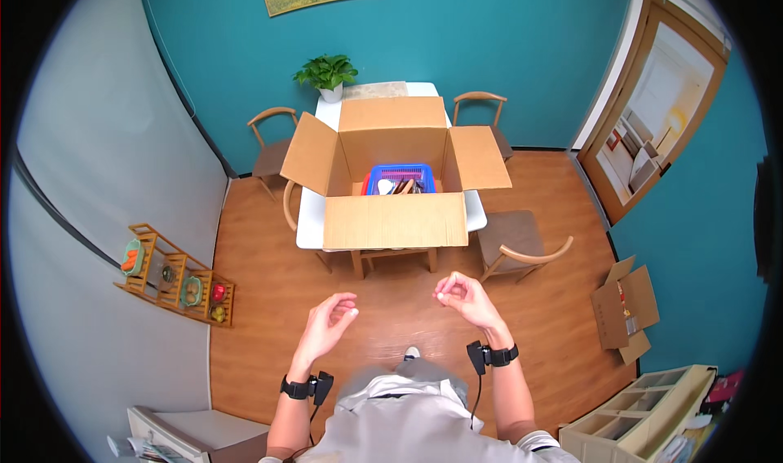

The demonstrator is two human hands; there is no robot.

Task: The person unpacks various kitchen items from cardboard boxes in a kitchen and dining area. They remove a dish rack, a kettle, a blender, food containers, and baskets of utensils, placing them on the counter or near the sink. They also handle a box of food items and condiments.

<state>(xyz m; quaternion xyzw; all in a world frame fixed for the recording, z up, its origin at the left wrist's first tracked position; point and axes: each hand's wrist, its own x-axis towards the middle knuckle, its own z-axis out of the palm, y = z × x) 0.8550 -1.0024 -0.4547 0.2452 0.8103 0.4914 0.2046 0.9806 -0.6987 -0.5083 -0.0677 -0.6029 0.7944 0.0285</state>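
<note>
My left hand is held out over the floor, holding nothing, its thumb apart from the curved fingers. Across from it, my right hand is raised with fingers curled and the thumb near the fingertips; nothing can be made out in it. Beyond both hands, a large cardboard box stands on a white table with all its flaps folded out. Inside it sits a blue plastic basket holding several utensils, with a red edge showing beside it. The front flap hides the lower part of the contents.
Wooden chairs surround the table. A potted plant stands at its back left. Left is a wooden rack with produce; right are an open carton and a cream cabinet. A grey-brown cabinet stands at lower left.
</note>
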